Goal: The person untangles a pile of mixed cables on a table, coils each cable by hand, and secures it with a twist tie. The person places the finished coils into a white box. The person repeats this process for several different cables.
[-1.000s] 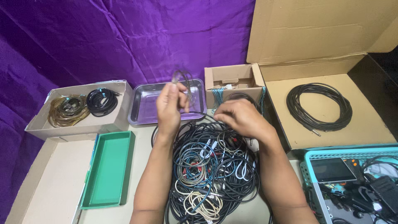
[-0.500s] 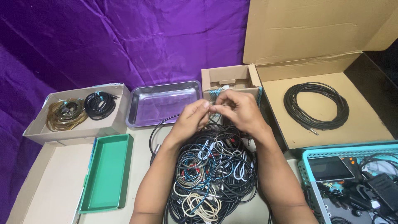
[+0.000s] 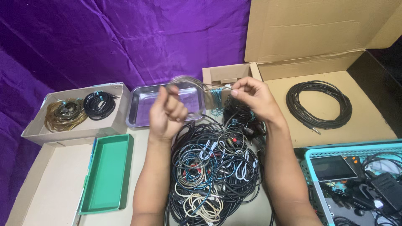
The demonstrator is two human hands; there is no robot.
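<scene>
- Above the cable pile (image 3: 213, 167), both hands are raised and share one thin clear cable (image 3: 197, 81), which arcs between them over the steel tray (image 3: 142, 104).
- Left hand (image 3: 166, 112): the fingers are curled into a loose fist around one end of the clear cable; the hand is blurred, so the exact grip cannot be told.
- Right hand (image 3: 253, 97): thumb and forefinger are pinched shut on the cable's other end, just in front of the small carton (image 3: 222, 73).
- A teal bundle of thin wire (image 3: 216, 100) hangs beside the small carton, between the two hands.
- The pile is a tangle of black, grey, white and cream cables lying on the bench between the forearms.
- The steel tray sits behind the left hand, and no other thing shows in it.
- A shallow cardboard box (image 3: 33, 132) to the left of the tray holds a brownish coil (image 3: 65, 114) and a black coil (image 3: 99, 104), side by side.
- A green tray (image 3: 106, 175) lies near the left forearm on a flat cardboard sheet (image 3: 50, 180).
- A big open carton (image 3: 368, 121) on the right holds a large black cable loop (image 3: 318, 104).
- A teal basket (image 3: 310, 157) at the lower right holds a dark tablet-like device (image 3: 333, 167) and black adapters.
- Purple cloth (image 3: 104, 37) covers the back.
</scene>
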